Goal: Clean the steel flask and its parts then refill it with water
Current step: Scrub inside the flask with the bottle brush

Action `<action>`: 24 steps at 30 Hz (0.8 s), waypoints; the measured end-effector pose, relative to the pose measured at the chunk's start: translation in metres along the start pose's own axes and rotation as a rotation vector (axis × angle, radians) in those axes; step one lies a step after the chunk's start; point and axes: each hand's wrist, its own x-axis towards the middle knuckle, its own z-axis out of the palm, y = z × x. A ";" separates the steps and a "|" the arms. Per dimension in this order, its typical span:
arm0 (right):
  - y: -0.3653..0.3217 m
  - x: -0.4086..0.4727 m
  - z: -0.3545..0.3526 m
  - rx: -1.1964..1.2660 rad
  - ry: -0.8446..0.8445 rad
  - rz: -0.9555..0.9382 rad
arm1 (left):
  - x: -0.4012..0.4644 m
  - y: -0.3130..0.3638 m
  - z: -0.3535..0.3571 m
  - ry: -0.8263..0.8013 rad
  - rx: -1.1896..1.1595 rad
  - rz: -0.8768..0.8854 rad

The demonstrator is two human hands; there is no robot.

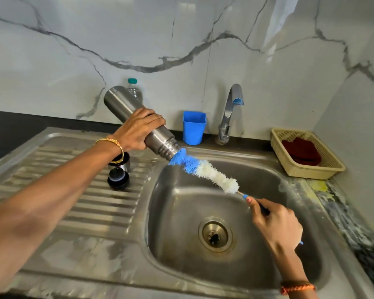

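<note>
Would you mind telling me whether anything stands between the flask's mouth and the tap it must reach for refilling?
Yes: the bottle brush, gripped by the right hand, sits with its blue bristles in the mouth of the steel flask, which the left hand holds. Otherwise the space above the sink toward the tap looks open.

- The brush tip is hidden inside the flask mouth.
- Behind the flask, a plastic bottle is mostly concealed.
- Below the flask, a cap is partly covered by the left wrist.

The steel flask is uncapped and tilted, mouth toward four o'clock. A blue-white brush enters its mouth. Two caps sit at its seven o'clock.
</note>
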 end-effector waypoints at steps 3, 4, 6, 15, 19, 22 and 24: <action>-0.013 -0.008 -0.010 0.111 -0.108 0.153 | 0.000 0.000 0.001 0.027 -0.038 -0.057; -0.015 -0.009 -0.015 0.148 -0.135 0.179 | 0.003 -0.001 0.000 0.044 -0.046 -0.069; -0.020 -0.005 -0.020 0.230 -0.252 0.257 | 0.010 0.000 -0.003 0.072 -0.051 -0.084; -0.059 0.012 -0.009 0.614 -0.605 0.461 | 0.014 0.022 -0.003 0.098 -0.008 0.053; -0.065 0.009 -0.006 0.632 -0.823 0.599 | 0.015 0.019 -0.006 0.095 -0.030 0.133; -0.068 0.013 -0.006 0.659 -0.933 0.677 | 0.015 0.011 -0.011 0.117 -0.056 0.161; -0.076 0.017 -0.005 0.655 -0.902 0.665 | 0.013 0.011 -0.009 0.161 -0.069 0.164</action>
